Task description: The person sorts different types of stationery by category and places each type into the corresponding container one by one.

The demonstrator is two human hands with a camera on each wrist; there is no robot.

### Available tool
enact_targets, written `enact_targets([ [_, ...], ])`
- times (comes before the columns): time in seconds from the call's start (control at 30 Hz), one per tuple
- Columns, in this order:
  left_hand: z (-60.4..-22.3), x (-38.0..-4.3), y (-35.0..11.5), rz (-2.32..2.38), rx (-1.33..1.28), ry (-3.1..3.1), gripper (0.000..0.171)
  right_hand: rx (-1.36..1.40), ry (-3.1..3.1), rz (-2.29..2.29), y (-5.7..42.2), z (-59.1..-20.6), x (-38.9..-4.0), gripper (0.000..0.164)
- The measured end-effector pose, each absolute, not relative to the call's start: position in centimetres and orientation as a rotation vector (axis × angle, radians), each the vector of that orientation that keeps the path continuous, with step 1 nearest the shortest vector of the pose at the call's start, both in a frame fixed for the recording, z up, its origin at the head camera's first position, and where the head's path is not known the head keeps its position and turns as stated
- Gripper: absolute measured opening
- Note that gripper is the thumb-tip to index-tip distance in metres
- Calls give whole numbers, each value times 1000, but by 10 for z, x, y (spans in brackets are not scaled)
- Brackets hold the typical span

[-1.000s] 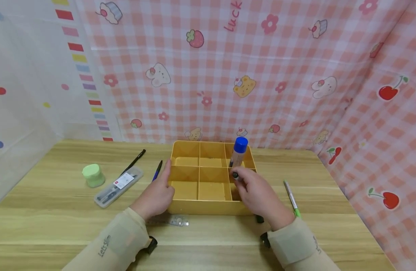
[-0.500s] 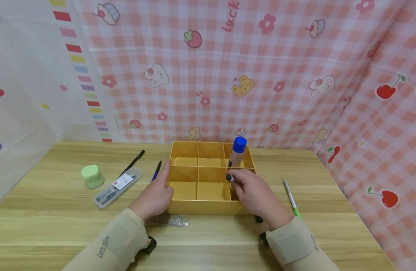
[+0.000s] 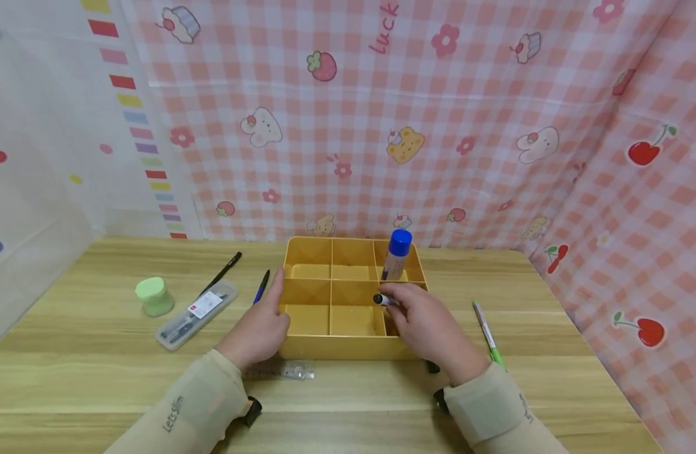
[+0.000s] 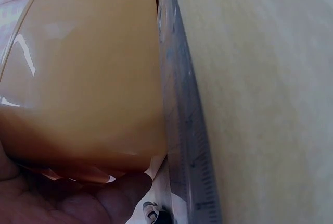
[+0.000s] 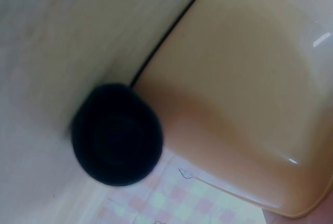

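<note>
A yellow box (image 3: 348,347) with several compartments sits mid-table. My left hand (image 3: 260,328) rests against its left side, the index finger straight along the wall. The left wrist view shows fingertips (image 4: 130,193) right at the box's lower edge. Over the front right compartment, my right hand (image 3: 430,321) pinches a marker (image 3: 382,300) with a white body and a black end, which points left. A glue stick (image 3: 396,255) with a blue cap leans in the back right compartment. Under my right hand shows a black round end (image 5: 117,135); the rest of that thing is hidden.
A clear ruler (image 3: 297,369) lies along the box's front. To the left are a blue-black pen (image 3: 261,287), a clear case (image 3: 183,328) holding drawing tools, a black pen (image 3: 229,268) and a light green block (image 3: 154,295). A green-and-white pen (image 3: 487,331) lies at the right.
The marker in my right hand has swung left, its black end now further over the divider and more of its white body showing. My left hand stays at the box's side.
</note>
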State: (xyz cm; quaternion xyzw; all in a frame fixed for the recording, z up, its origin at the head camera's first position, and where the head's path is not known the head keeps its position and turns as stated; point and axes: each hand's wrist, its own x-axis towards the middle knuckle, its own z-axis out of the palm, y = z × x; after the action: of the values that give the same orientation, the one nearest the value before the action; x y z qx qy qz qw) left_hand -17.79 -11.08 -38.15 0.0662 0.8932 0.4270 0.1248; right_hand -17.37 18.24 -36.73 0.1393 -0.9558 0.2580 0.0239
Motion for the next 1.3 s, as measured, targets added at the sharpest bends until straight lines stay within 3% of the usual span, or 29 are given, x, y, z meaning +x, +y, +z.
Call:
enact_targets([
  [0.67,-383,-177,-111,1247,178,2605,81,482,-3023,940,200,-355,-173,46],
  [0.8,-383,-177,-111,1252,190,2607,81,476,-3002,899,209,-348,-171,42],
  [1.03,-383,-180,-111,1257,203,2609,82,231,-2857,818,235,-335,-175,26],
  [1.3,-385,-179,-112,1264,201,2601,82,29,-3211,566,261,-337,-187,28],
])
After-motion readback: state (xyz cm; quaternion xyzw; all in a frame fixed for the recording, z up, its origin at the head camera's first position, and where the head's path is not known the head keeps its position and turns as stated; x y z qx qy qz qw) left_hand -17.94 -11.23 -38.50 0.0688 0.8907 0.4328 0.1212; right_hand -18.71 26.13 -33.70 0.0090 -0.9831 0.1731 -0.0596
